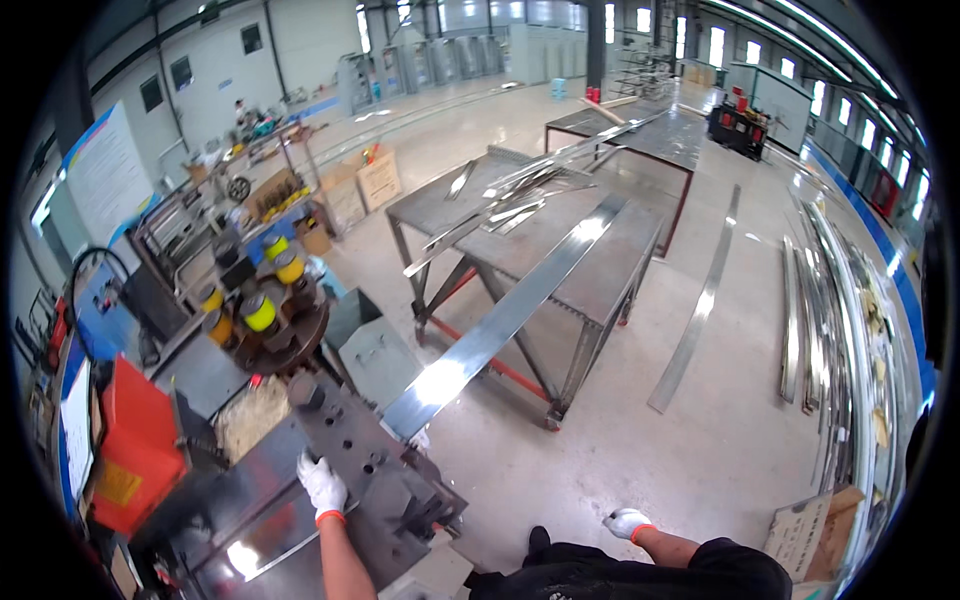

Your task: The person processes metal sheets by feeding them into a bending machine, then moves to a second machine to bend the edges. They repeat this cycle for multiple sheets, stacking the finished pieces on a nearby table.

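Note:
My left hand (323, 486), in a white glove with an orange cuff, rests over the dark metal bed of a machine (365, 515). Its fingers look stretched out, and I see nothing held in them. My right hand (628, 522), gloved the same way, hangs beside my body above the floor with its fingers curled in; no object shows in it. Ahead of my left hand, a long flat metal strip (490, 335) slants from the machine's edge up onto a steel work table (420, 210).
Loose metal strips (515, 205) lie piled on the table. Another long strip (700, 310) is on the floor, with bundled profiles (815, 330) farther right. A round tool turret (285, 345) and a red machine housing (137, 445) stand at left; a cardboard box (815, 535) sits near right.

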A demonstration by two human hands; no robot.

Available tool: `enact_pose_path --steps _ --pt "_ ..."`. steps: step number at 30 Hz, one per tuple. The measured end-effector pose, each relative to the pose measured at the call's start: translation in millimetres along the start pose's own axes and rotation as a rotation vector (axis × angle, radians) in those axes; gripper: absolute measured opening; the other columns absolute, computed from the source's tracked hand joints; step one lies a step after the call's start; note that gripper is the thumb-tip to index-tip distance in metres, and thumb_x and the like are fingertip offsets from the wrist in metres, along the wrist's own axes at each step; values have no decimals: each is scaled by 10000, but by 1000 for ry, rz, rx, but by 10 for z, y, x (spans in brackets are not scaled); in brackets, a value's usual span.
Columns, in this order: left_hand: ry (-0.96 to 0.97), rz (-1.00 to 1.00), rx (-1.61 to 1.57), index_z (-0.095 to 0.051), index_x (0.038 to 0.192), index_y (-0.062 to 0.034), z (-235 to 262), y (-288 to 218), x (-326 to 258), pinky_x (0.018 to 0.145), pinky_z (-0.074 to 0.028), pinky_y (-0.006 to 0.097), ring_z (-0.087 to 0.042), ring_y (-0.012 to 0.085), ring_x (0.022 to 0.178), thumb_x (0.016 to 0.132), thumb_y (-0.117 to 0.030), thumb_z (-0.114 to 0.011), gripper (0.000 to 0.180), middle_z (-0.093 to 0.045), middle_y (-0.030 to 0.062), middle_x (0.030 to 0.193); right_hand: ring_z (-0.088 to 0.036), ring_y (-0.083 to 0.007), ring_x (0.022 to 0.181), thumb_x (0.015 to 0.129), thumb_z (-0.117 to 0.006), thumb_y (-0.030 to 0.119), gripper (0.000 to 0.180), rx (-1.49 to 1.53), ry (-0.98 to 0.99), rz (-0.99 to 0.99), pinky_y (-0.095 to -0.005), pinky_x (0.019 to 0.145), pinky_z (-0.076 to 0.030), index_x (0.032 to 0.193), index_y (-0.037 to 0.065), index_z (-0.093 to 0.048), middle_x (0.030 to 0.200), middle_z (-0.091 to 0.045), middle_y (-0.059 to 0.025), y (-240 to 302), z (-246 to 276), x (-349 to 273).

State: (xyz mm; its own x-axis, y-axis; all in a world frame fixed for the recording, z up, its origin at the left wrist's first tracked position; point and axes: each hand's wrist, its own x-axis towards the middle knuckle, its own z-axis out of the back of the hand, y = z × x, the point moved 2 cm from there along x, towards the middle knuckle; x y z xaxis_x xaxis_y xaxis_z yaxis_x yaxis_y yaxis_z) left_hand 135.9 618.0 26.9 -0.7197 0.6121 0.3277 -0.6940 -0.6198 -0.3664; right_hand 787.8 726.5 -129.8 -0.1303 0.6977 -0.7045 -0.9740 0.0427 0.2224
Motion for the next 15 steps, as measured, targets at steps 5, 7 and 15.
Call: enact_pose_path --steps 5,7,15 --pt "104 78 122 -645 1267 -62 791 480 -573 1120 -360 523 -561 361 1223 864 -472 -670 576 -628 211 1275 -634 -387 1201 1004 -405 465 528 -523 152 185 -464 1054 -493 1176 91 -735 1244 -686 -197 -1168 -824 -130" --pt "50 128 217 -638 1248 -64 1066 1197 -730 1125 -348 535 -539 367 1251 886 -503 -635 569 -623 194 1262 -686 -386 1062 971 -468 395 382 -594 116 252 -498 924 -548 1108 153 -729 1164 -712 -186 -1442 -1132 -185" --pt "49 267 330 -593 1254 -90 1953 3354 -1189 1148 -317 540 -502 366 1291 881 -605 -612 636 -580 174 1291 -676 -461 880 1009 -450 459 499 -207 -179 285 -528 776 -526 985 45 -728 919 -710 -255 212 -1654 -998"
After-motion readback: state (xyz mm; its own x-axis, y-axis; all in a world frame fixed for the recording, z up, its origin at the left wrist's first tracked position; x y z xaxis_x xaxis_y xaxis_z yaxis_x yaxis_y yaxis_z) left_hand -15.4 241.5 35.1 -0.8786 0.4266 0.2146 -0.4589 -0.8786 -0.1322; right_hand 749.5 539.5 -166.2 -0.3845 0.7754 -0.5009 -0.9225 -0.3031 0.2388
